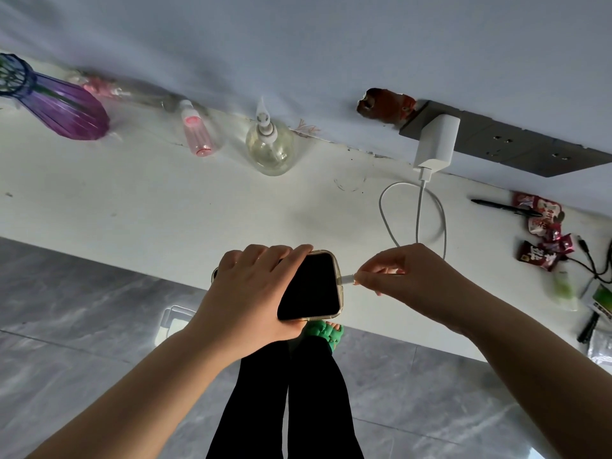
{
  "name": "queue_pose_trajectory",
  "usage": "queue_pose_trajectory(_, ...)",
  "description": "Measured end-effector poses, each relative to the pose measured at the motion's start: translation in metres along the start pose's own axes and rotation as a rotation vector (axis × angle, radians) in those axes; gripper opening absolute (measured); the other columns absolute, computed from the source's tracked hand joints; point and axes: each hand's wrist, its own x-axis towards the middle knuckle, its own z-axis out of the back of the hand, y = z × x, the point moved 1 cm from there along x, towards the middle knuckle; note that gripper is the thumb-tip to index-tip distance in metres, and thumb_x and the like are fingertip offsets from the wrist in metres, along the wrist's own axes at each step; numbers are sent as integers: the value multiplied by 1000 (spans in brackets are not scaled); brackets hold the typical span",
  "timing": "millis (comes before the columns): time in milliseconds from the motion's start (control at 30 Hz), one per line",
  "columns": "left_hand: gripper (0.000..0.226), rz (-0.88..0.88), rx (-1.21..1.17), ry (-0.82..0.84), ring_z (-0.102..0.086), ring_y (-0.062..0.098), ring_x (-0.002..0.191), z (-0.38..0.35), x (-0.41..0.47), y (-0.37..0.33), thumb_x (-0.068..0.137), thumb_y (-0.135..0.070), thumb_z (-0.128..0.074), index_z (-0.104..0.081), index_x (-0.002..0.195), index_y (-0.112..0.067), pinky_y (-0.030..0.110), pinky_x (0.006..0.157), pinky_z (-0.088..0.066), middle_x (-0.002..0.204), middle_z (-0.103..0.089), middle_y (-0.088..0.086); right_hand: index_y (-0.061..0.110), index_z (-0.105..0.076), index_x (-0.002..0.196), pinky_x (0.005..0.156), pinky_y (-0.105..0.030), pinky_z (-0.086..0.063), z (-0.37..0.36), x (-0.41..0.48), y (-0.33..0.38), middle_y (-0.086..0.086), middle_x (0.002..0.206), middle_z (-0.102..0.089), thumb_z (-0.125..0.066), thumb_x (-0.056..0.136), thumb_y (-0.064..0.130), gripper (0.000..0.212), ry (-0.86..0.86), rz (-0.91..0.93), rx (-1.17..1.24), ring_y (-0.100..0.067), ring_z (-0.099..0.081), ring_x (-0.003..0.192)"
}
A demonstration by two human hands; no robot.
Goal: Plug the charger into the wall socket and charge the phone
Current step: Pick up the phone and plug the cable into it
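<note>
Gripping the phone (pixel 309 286) over the counter (pixel 165 207) edge, the left hand (pixel 245 293) wraps its side; the right hand (pixel 390 270) pinches the cable (pixel 418 213) plug at its port. The charger (pixel 435 144) sits in the socket (pixel 496 140).

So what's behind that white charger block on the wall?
The white charger block sits on a grey socket strip on the wall; free holes show to its right. The socket it covers and its pins are hidden.
</note>
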Motion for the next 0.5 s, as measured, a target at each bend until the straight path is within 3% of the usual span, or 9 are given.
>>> queue_pose_trajectory(267, 83, -32, 32, -16, -61, 30, 99, -4, 0, -2, 58, -52, -63, -47, 133, -22, 46, 81, -50, 115, -64, -1, 33, -75, 77, 63, -21, -38, -10, -6, -8, 19, 65, -69, -65, 82, 36, 12, 0, 4, 10, 8, -59, 66)
queue_pose_trajectory(333, 84, -28, 16, -4, -61, 29, 99, -7, -1, -1, 58, -55, -59, -45, 134, -23, 45, 81, -49, 116, -64, -2, 36, -73, 83, 69, -24, -42, -7, -5, -8, 19, 73, -70, -65, 81, 39, 9, 27, 1, 2, 8, -60, 72)
queue_pose_trajectory(367, 84, -27, 8, 10, -61, 28, 100, -9, -1, -2, 59, -56, -57, -44, 135, -23, 45, 82, -49, 117, -63, -3, 40, -70, 94, 78, -27, -46, -5, -5, -7, 20, 86, -70, -66, 79, 45, 17, 48, 6, -39, 8, -60, 83)
queue_pose_trajectory(400, 84, -27, 5, 30, -60, 27, 101, -11, 2, -2, 60, -57, -56, -42, 136, -24, 44, 83, -49, 119, -62, -5, 44, -60, 113, 93, -32, -45, -4, -4, -6, 22, 106, -66, -66, 73, 54, 41, 65, 17, -132, 8, -56, 100)
queue_pose_trajectory(467, 86, -24, 9, 65, -58, 26, 105, -13, 7, -1, 61, -58, -56, -38, 138, -25, 42, 86, -47, 122, -60, -6, 41, -24, 144, 118, -43, -21, -10, -2, -3, 17, 145, -37, -62, 63, 69, 94, 54, 70, -440, -4, -30, 136)
queue_pose_trajectory(500, 87, -26, 14, 70, -58, 26, 105, -15, 11, -1, 61, -58, -57, -37, 138, -24, 42, 86, -46, 122, -60, -6, 34, -10, 149, 121, -47, -7, -16, 0, 0, 13, 153, -24, -61, 63, 71, 107, 37, 122, -599, -6, -15, 143)
